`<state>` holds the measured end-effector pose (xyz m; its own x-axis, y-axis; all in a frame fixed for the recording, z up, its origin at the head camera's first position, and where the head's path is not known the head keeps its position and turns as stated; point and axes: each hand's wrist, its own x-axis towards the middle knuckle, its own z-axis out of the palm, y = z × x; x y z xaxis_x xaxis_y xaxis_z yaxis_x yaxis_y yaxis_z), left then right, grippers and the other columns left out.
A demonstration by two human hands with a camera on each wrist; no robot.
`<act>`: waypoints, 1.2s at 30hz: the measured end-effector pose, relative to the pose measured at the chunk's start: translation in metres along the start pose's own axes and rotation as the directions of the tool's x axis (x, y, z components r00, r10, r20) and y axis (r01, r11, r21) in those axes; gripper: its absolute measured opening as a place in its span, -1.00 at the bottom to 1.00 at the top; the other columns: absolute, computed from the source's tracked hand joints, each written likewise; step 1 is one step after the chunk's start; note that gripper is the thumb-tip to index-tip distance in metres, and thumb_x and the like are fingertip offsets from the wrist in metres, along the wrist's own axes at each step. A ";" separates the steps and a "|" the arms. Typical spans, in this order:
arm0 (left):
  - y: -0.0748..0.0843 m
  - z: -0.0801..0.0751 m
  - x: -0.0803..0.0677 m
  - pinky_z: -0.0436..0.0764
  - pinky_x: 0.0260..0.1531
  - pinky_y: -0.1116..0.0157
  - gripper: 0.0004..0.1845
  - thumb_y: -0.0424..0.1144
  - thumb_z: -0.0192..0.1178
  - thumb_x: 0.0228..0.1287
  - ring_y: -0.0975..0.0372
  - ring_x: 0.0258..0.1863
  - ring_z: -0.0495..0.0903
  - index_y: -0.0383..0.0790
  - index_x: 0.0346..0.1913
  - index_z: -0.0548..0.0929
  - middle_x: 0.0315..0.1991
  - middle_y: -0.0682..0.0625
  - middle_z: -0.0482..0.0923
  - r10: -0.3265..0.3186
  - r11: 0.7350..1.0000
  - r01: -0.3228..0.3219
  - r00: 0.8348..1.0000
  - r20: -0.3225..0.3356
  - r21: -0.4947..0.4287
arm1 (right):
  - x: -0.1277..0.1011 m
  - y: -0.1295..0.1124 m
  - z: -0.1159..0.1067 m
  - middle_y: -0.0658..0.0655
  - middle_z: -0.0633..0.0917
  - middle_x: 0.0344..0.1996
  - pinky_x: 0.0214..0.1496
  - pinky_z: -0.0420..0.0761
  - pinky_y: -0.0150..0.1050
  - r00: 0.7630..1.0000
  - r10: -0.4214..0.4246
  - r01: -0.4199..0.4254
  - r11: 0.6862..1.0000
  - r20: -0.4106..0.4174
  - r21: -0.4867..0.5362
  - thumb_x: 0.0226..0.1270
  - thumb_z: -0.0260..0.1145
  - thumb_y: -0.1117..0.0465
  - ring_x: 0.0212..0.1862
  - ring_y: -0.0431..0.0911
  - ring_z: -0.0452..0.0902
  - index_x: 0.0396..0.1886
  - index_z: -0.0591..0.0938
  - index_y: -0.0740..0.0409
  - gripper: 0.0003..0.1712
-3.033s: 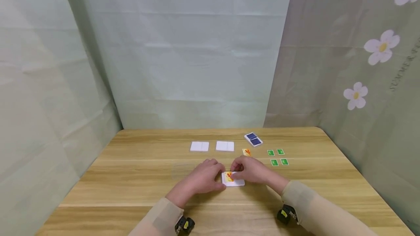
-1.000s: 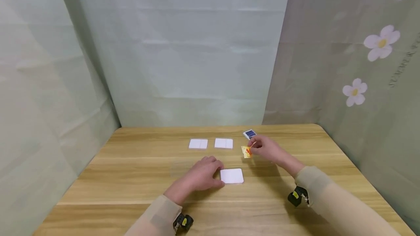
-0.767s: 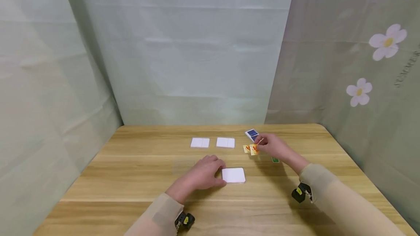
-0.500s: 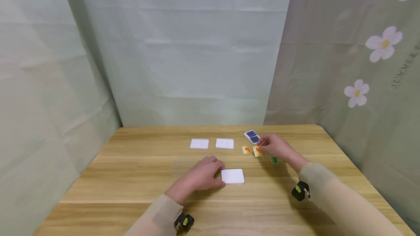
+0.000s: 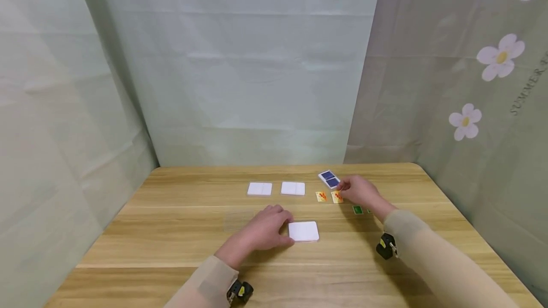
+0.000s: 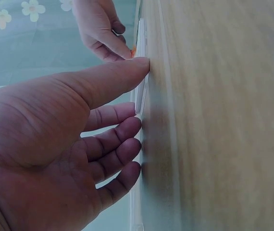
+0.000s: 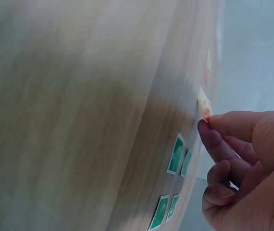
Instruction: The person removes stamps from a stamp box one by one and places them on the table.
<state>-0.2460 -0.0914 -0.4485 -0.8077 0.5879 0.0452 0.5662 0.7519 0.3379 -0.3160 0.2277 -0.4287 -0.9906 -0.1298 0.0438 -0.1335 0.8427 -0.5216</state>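
1. Wears cream sleeves [image 5: 205, 282] and a black wrist camera [image 5: 239, 292] on each arm, over a wood-grain table [image 5: 308, 279].
2. Holds the near white card [image 5: 304, 231] on the table with the left hand [image 5: 265, 227] — thumb at the near left corner, index finger at the far left corner, remaining fingers loosely bent.
3. Has a faint clear sheet [image 5: 235, 221] lying just left of that hand.
4. Has four green cards [image 7: 176, 154] lying two by two beneath the right wrist, mostly hidden in the head view.
5. Pinches a red-and-yellow card [image 5: 337, 197] between thumb and index finger of the right hand [image 5: 359, 190], other fingers curled inward; touching the table or just above it — cannot tell which.
6. Has a second red-and-yellow card [image 5: 321, 197] lying near, left of the pinched one, apart from it.
7. Has two white cards [image 5: 259, 188] side by side farther left, and a dark blue card [image 5: 329, 179] askew beyond the right fingertips.
8. Faces a pale backdrop [image 5: 257, 70], with white flowers [image 5: 465, 121] at right.
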 end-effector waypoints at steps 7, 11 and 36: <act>-0.001 0.000 -0.001 0.59 0.25 0.10 -0.48 0.00 0.64 0.29 0.16 0.08 0.55 -0.14 0.20 0.75 0.11 0.01 0.66 0.001 1.000 -0.001 1.000 -0.005 -0.001 | 0.007 0.002 0.002 0.16 0.81 -0.12 0.06 0.64 0.11 0.999 0.044 -0.045 0.995 -0.013 -0.085 0.43 0.48 0.25 -0.14 0.04 0.63 -0.09 0.81 0.17 -0.87; -0.001 0.000 -0.001 0.58 0.25 0.10 -0.49 0.00 0.64 0.29 0.16 0.07 0.55 -0.13 0.19 0.75 0.10 0.02 0.66 0.001 1.000 -0.001 1.000 -0.005 -0.001 | 0.009 0.000 0.002 0.17 0.82 -0.12 0.05 0.64 0.10 0.999 0.037 -0.039 0.995 -0.016 -0.094 0.43 0.49 0.25 -0.15 0.04 0.63 -0.10 0.83 0.19 -0.86; -0.002 0.002 0.001 0.59 0.23 0.10 -0.49 0.01 0.64 0.29 0.18 0.06 0.54 -0.12 0.19 0.75 0.09 0.04 0.65 -0.005 1.000 0.005 1.000 -0.005 -0.004 | 0.015 -0.003 0.013 0.14 0.80 -0.17 0.03 0.66 0.08 0.999 0.021 -0.024 0.985 -0.024 -0.172 0.42 0.48 0.27 -0.18 0.03 0.62 -0.11 0.84 0.18 -0.87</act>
<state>-0.2477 -0.0912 -0.4506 -0.8113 0.5826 0.0483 0.5615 0.7536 0.3416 -0.3301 0.2169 -0.4373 -0.9936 -0.0998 0.0535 -0.1125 0.9228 -0.3686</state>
